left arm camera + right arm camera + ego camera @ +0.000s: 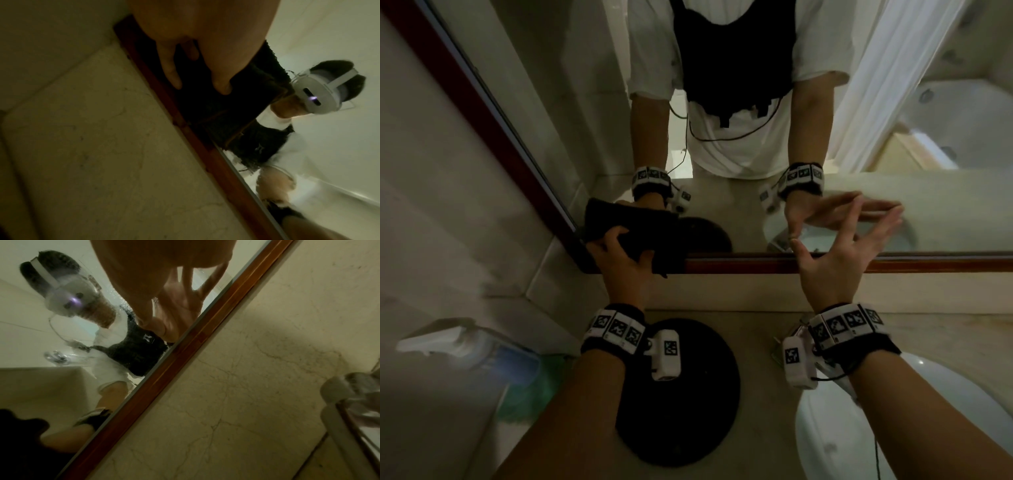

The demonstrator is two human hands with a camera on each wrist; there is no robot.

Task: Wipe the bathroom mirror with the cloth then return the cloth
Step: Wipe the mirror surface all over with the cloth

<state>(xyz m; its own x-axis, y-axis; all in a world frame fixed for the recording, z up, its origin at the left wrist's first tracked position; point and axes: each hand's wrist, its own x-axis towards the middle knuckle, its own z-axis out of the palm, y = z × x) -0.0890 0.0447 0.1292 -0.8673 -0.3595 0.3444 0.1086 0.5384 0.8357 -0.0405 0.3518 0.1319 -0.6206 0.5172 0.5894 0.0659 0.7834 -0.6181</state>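
Note:
The mirror (945, 219) has a dark red-brown wooden frame (756, 263). My left hand (625, 248) grips a black cloth (657, 240) and holds it against the glass at the mirror's lower left corner, overlapping the frame. In the left wrist view two fingers (222, 87) lie on the dark cloth (205, 110) beside the frame (207, 155). My right hand (849, 236) is open with its fingers spread, and the tips meet their reflection on the lower glass. The right wrist view shows that hand (174, 308) against the glass above the frame (185, 347).
A black round object (681, 397) lies on the stone counter (763, 342) below the left wrist. A white basin (859, 435) sits at the lower right. At the left are a white item (431, 339), a blue bottle (513, 359) and something green (530, 390).

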